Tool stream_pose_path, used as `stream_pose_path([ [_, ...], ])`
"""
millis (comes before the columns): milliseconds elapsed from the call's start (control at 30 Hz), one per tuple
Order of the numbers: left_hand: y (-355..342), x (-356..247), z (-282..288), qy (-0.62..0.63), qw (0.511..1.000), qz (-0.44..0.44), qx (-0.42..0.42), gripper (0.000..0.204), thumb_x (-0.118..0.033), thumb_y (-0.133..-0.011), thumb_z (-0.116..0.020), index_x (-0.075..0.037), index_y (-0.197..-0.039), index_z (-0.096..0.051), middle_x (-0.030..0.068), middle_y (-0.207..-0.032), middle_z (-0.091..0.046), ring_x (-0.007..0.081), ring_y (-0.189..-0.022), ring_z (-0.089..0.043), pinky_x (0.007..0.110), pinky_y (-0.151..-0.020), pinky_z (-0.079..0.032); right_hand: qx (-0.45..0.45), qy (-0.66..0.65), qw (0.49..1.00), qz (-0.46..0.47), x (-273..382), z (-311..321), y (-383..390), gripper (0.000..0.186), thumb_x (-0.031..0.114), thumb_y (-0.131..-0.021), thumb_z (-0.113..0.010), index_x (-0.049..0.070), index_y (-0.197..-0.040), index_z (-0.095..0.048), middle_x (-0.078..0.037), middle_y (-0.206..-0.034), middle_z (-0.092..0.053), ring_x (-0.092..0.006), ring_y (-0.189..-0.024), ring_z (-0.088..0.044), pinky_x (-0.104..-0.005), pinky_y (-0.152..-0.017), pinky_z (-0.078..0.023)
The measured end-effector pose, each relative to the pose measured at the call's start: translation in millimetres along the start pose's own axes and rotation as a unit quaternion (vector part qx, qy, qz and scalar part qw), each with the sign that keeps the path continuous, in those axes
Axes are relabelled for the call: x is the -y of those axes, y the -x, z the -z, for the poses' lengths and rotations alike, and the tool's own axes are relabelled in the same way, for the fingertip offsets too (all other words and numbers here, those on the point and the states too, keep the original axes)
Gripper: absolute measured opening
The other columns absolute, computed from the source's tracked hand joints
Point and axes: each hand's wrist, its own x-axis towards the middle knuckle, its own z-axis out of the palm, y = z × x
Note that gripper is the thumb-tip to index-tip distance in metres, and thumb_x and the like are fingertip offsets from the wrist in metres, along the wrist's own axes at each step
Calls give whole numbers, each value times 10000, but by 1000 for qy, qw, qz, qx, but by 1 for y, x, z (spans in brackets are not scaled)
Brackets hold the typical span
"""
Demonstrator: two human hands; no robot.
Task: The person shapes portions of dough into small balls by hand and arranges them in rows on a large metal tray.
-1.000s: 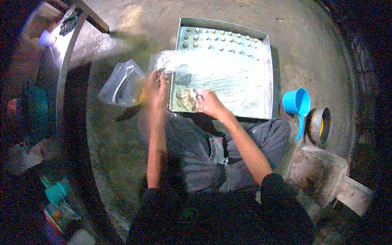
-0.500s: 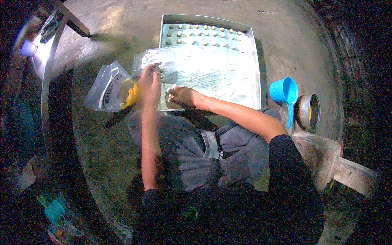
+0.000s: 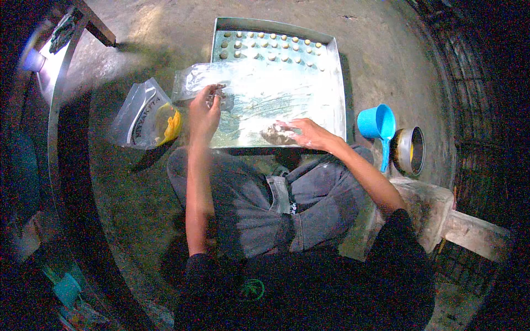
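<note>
Down at the near edge of the tray (image 3: 340, 91), here's the action: the right hand (image 3: 310, 134) has its fingers stretched out, loose rather than clenched, over a pale lump (image 3: 274, 134) that looks like dough. Over on the left side, the left hand (image 3: 205, 115) is up with its fingers curled beside a clear plastic sheet (image 3: 193, 79) draped over the rim; whether it grips anything, I can't tell. Look to the far end, three rows of little balls (image 3: 284, 38) sitting neatly apart! My read: this is the shaping step, working the lump into small pieces. The next move, I'd judge, calls for pinching off an even bit, rolling it round and setting it clear of its neighbours.
</note>
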Motion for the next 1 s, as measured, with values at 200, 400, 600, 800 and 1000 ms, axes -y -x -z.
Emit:
stream_pose_path([
  [200,-2,11,0,-20,999,29,27,259,-99,-863,-587,-35,-1112,-620,159,-1060,-667,270,-959,-655,337,-831,-498,-3,77,997,-24,-6,6,7,596,114,-768,-638,130,-1347,-499,-199,-1188,-535,-357,-1087,-529,-420,-951,-445],
  [400,-2,16,5,-20,999,31,6,257,-101,-876,-580,-31,-1121,-614,157,-1032,-671,260,-932,-660,335,-819,-502,58,239,965,94,-48,-32,5,574,64,-757,-630,159,-1307,-498,-148,-1151,-552,-310,-1017,-567,-391,-833,-517],
  [600,-7,4,0,30,999,19,-16,229,-21,-863,-572,-6,-1085,-625,131,-987,-680,199,-894,-660,306,-781,-507,66,265,939,207,-53,-44,-29,360,119,-779,-585,142,-1138,-571,-91,-977,-593,-263,-871,-609,-366,-667,-553],
  [800,-10,8,-2,27,1000,-10,-13,240,-35,-860,-583,3,-1094,-620,144,-1016,-676,202,-922,-655,310,-792,-503,203,314,909,184,-10,-82,-112,223,148,-773,-584,85,-975,-653,-140,-996,-633,-303,-796,-671,-406,-688,-575],
  [1000,-9,12,4,35,999,0,-25,240,-47,-860,-593,-5,-1095,-621,133,-1012,-682,199,-909,-659,316,-793,-502,18,7,995,99,49,-70,-132,284,142,-846,-550,34,-1104,-600,-200,-1022,-617,-351,-937,-632,-430,-758,-549],
])
